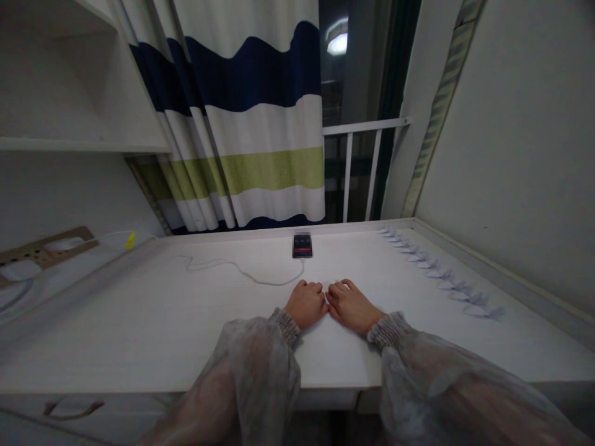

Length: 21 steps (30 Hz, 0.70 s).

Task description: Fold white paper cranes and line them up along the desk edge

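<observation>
Over the middle of the white desk (186,334), my left hand (307,304) and my right hand (352,306) meet with their fingertips almost touching. The fingers of both are bent and pinched together. Between them a small bit of white paper (327,299) shows, mostly covered by the fingers, so its shape cannot be made out. Gathered cuffs of sheer grey sleeves sit at both wrists. To the right of my right hand, several small white folded-paper shapes (437,272) with pointed tips stand in a slanting row.
Beyond my hands a phone (302,246) with a lit screen lies near the desk's back edge. Its white cable (260,280) runs left. A power strip (46,248) with plugs is at the far left. Behind hang a striped curtain (274,167) and a white railing (367,127).
</observation>
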{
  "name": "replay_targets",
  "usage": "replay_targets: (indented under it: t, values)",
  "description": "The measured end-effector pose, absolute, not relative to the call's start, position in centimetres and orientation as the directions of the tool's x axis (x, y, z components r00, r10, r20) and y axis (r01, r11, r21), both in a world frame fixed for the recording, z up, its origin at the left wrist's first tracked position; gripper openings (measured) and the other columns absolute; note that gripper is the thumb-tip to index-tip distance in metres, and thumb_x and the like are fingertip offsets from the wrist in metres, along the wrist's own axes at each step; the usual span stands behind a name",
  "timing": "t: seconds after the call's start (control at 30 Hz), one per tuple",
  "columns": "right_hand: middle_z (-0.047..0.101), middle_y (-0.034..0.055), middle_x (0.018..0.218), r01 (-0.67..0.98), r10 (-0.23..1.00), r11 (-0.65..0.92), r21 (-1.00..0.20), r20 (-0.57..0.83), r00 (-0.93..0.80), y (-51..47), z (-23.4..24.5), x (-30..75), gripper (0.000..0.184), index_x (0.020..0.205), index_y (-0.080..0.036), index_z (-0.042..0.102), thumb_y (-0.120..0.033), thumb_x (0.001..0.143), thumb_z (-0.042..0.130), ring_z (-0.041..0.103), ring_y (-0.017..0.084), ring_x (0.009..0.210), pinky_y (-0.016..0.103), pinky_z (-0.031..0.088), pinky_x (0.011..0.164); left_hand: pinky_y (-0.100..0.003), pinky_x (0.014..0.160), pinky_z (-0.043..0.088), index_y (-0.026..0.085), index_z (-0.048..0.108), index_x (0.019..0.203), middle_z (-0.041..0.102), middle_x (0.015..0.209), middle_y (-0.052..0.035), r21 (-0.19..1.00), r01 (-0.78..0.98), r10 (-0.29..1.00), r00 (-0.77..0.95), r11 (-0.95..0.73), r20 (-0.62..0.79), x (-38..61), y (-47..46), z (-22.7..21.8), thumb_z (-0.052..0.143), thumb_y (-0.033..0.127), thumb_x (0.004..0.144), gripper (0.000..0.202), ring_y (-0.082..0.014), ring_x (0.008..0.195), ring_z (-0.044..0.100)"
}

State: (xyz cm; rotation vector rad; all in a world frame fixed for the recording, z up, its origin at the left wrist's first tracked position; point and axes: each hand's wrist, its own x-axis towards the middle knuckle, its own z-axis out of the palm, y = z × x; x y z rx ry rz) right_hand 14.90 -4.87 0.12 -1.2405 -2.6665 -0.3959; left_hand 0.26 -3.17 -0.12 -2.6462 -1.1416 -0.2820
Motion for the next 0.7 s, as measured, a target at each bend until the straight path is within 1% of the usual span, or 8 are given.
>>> replay_targets:
  t: [0.07, 0.17, 0.23, 0.3, 0.4, 0.57, 0.7]
  values:
    - [0.055, 0.0092, 0.087, 0.778, 0.729, 0.607, 0.163, 0.275, -0.627, -4.96, -0.02, 14.99, 0.024, 0.094, -0.011, 0.057, -0.023, 0.082, 0.040, 0.048, 0.020, 0.088, 0.036, 0.030, 0.084, -0.033, 0.069, 0.034, 0.014, 0.061, 0.074, 0.056, 0.077, -0.0055, -0.133, 0.732, 0.683, 0.675, -0.668, 0.279, 0.09, -3.05, -0.27, 0.042, 0.026, 0.078, 0.022, -0.0167, 0.078, 0.050]
    - [0.054, 0.0096, 0.087, 0.781, 0.730, 0.603, 0.160, 0.285, -0.622, -5.13, -0.22, 15.07, 0.026, 0.098, -0.012, 0.056, -0.025, 0.083, 0.038, 0.048, 0.020, 0.087, 0.036, 0.031, 0.082, -0.030, 0.066, 0.034, 0.016, 0.061, 0.075, 0.055, 0.080, -0.0048, -0.058, 0.742, 0.698, 0.651, -0.668, 0.298, -0.25, -2.78, -0.54, 0.041, 0.027, 0.079, 0.024, -0.0156, 0.078, 0.050]
    - [0.054, 0.0093, 0.087, 0.779, 0.726, 0.605, 0.168, 0.285, -0.625, -5.18, -0.29, 15.03, 0.027, 0.097, -0.012, 0.056, -0.025, 0.084, 0.037, 0.048, 0.020, 0.087, 0.036, 0.031, 0.084, -0.029, 0.065, 0.034, 0.018, 0.062, 0.074, 0.055, 0.080, -0.0037, -0.005, 0.752, 0.713, 0.628, -0.660, 0.312, -0.42, -2.63, -0.67, 0.040, 0.028, 0.079, 0.025, -0.0145, 0.077, 0.050]
    - [0.055, 0.0093, 0.087, 0.784, 0.734, 0.596, 0.172, 0.281, -0.619, -5.17, -0.29, 14.96, 0.026, 0.095, -0.012, 0.057, -0.024, 0.084, 0.037, 0.048, 0.020, 0.088, 0.038, 0.029, 0.086, -0.029, 0.064, 0.034, 0.019, 0.063, 0.074, 0.056, 0.079, -0.0028, 0.020, 0.754, 0.720, 0.619, -0.657, 0.314, -0.52, -2.58, -0.72, 0.042, 0.029, 0.079, 0.024, -0.0138, 0.076, 0.050]
    - [0.055, 0.0094, 0.089, 0.801, 0.754, 0.577, 0.161, 0.270, -0.598, -5.15, -0.20, 14.91, 0.026, 0.093, -0.012, 0.058, -0.025, 0.083, 0.038, 0.048, 0.021, 0.089, 0.039, 0.029, 0.086, -0.029, 0.065, 0.033, 0.019, 0.063, 0.074, 0.057, 0.078, -0.0021, 0.020, 0.757, 0.724, 0.617, -0.653, 0.309, -0.59, -2.62, -0.64, 0.042, 0.028, 0.078, 0.024, -0.0132, 0.076, 0.050]
    - [0.056, 0.0090, 0.089, 0.800, 0.763, 0.586, 0.127, 0.247, -0.598, -5.33, 0.00, 15.22, 0.027, 0.097, -0.014, 0.057, -0.027, 0.084, 0.038, 0.049, 0.021, 0.089, 0.039, 0.030, 0.083, -0.030, 0.067, 0.032, 0.018, 0.063, 0.073, 0.058, 0.079, -0.0019, -0.010, 0.755, 0.722, 0.632, -0.656, 0.281, -0.67, -2.78, -0.34, 0.042, 0.027, 0.078, 0.023, -0.0139, 0.079, 0.051]
    - [0.056, 0.0088, 0.092, 0.804, 0.762, 0.585, 0.107, 0.266, -0.590, -5.50, 0.13, 15.64, 0.029, 0.099, -0.014, 0.057, -0.031, 0.084, 0.037, 0.049, 0.021, 0.091, 0.041, 0.029, 0.086, -0.029, 0.067, 0.033, 0.019, 0.063, 0.076, 0.057, 0.080, -0.0021, 0.013, 0.765, 0.740, 0.618, -0.643, 0.265, -0.76, -2.89, -0.22, 0.043, 0.028, 0.078, 0.023, -0.0141, 0.080, 0.051]
